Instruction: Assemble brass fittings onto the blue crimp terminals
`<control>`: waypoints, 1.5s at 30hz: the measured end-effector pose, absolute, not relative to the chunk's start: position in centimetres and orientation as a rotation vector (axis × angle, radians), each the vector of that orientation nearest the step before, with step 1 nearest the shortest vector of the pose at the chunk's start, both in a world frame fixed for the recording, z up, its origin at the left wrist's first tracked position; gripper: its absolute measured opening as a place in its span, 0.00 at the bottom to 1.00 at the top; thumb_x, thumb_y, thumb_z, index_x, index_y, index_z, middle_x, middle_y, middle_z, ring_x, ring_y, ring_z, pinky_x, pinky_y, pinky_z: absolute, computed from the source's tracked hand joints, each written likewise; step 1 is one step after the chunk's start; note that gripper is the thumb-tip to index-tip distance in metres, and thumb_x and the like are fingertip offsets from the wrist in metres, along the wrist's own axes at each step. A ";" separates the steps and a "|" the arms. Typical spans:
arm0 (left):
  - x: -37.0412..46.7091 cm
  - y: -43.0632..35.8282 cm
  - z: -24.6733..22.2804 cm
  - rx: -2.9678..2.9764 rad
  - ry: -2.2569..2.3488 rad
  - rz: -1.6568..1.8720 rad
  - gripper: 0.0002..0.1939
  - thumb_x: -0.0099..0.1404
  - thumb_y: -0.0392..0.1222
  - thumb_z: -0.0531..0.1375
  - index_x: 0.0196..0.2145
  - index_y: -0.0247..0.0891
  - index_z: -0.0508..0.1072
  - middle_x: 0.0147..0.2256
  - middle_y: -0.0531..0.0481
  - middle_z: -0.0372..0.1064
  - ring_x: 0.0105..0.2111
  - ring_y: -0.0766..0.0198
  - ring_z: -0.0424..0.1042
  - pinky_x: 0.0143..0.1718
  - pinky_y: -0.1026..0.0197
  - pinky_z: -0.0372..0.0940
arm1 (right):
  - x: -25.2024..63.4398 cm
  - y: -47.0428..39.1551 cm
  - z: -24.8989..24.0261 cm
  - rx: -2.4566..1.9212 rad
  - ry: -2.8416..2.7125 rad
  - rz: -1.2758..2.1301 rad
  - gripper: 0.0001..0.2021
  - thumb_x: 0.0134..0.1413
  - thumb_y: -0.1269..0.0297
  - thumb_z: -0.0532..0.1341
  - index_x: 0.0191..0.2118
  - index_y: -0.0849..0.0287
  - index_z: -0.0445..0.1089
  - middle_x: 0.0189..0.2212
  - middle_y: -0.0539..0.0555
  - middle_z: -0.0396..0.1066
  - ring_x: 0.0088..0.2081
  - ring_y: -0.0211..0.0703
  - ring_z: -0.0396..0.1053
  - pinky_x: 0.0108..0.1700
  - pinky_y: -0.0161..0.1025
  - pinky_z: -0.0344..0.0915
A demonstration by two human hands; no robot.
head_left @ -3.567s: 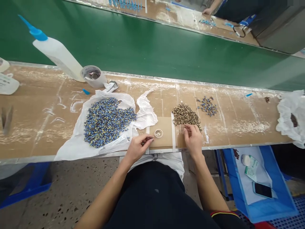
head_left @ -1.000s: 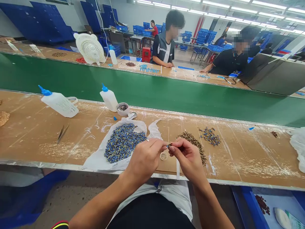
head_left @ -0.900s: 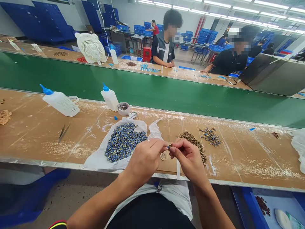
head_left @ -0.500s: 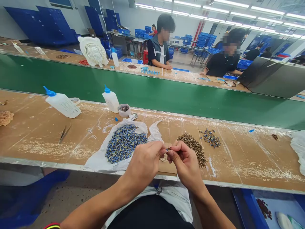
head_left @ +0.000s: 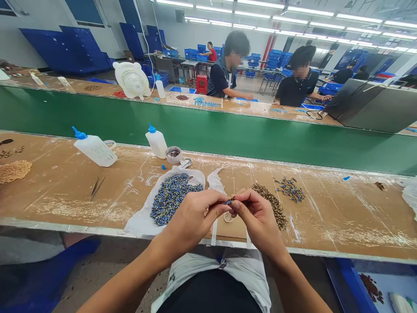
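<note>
Between the fingertips of both hands is a tiny blue and dark piece [head_left: 229, 201], too small to name more closely. My left hand [head_left: 198, 213] pinches it from the left, and my right hand [head_left: 257, 215] pinches its other side. Left of the hands, a heap of small blue and yellowish pieces [head_left: 172, 195] lies on a white plastic sheet [head_left: 138, 222]. A pile of small brass-coloured parts [head_left: 275, 206] is just behind and right of my right hand. Farther right lies a smaller group of blue and brass pieces [head_left: 291, 190].
Two white bottles with blue nozzles, one lying tilted [head_left: 96, 150] and one upright [head_left: 157, 143], are near the green divider [head_left: 228, 131]. A tape roll [head_left: 173, 154] and tweezers [head_left: 97, 188] are on the bench. Two people sit across, beyond a white fan [head_left: 132, 80].
My left thumb and fingers have straightened around the small piece, and more of its blue side shows. The camera view has shifted slightly. One person across has stretched an arm forward.
</note>
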State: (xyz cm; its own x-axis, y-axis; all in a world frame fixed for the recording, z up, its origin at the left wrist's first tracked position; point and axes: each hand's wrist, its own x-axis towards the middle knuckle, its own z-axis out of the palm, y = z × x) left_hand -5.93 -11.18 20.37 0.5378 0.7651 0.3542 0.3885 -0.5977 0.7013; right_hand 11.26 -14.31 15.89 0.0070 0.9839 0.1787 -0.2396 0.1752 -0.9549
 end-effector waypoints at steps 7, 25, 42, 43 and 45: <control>-6.4 -11.8 19.1 2.070 0.941 0.819 0.09 0.72 0.41 0.55 0.41 0.38 0.75 0.32 0.52 0.76 0.32 0.66 0.73 0.36 0.65 0.65 | 10.1 -14.9 15.8 -0.910 -1.108 1.134 0.07 0.58 0.61 0.65 0.35 0.57 0.70 0.30 0.50 0.70 0.30 0.36 0.68 0.35 0.36 0.68; -5.9 -15.1 19.2 2.136 0.897 0.842 0.17 0.73 0.38 0.48 0.26 0.37 0.66 0.22 0.54 0.63 0.23 0.68 0.63 0.28 0.65 0.57 | 10.4 -17.1 16.0 -0.876 -1.095 1.293 0.11 0.58 0.55 0.65 0.35 0.58 0.71 0.26 0.49 0.70 0.29 0.36 0.66 0.34 0.35 0.66; -6.3 -18.6 16.6 2.228 0.821 0.833 0.14 0.71 0.35 0.50 0.25 0.38 0.61 0.20 0.55 0.58 0.20 0.69 0.58 0.24 0.64 0.53 | 10.2 -22.2 14.5 -0.923 -1.325 1.150 0.08 0.66 0.62 0.57 0.33 0.56 0.61 0.31 0.49 0.61 0.32 0.37 0.61 0.35 0.35 0.59; -6.4 -18.5 16.6 2.252 0.824 0.832 0.14 0.70 0.34 0.50 0.25 0.38 0.61 0.20 0.55 0.57 0.20 0.69 0.58 0.24 0.64 0.52 | 10.1 -22.1 14.5 -0.922 -1.344 1.151 0.08 0.66 0.63 0.57 0.33 0.56 0.61 0.31 0.49 0.61 0.32 0.37 0.60 0.35 0.35 0.59; -6.7 -18.3 16.6 2.306 0.832 0.835 0.13 0.69 0.33 0.50 0.25 0.38 0.61 0.20 0.55 0.57 0.20 0.68 0.57 0.24 0.64 0.52 | 9.9 -21.8 14.4 -0.926 -1.380 1.154 0.08 0.66 0.64 0.56 0.33 0.56 0.61 0.30 0.49 0.60 0.32 0.37 0.60 0.34 0.35 0.59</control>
